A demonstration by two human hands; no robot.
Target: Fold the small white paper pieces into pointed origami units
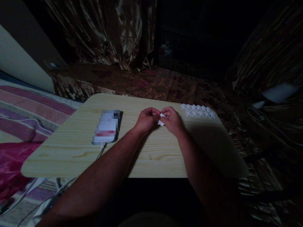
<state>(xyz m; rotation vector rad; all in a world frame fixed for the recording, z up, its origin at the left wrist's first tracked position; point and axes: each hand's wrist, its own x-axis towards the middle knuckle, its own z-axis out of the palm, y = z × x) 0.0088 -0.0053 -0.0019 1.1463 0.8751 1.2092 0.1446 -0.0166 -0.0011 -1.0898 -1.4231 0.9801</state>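
Observation:
Over the middle of the wooden table, my left hand (pixel 148 119) and my right hand (pixel 173 120) meet around a small white folded paper piece (pixel 162 121). Thumbs and fingertips of both hands pinch it from either side, and its pointed lower tips show between them. The fingers hide part of the paper. To the right of my right hand, several white folded paper stars (pixel 198 110) lie in two rows near the table's far right corner.
A phone-like device (pixel 106 127), blurred by pixelation, lies left on the light wooden table (pixel 71 142) with a white cable (pixel 101 151) attached. A striped bedspread (pixel 28 110) is at the left. Patterned curtains (pixel 118 34) hang behind. A white lamp (pixel 279 93) stands at right.

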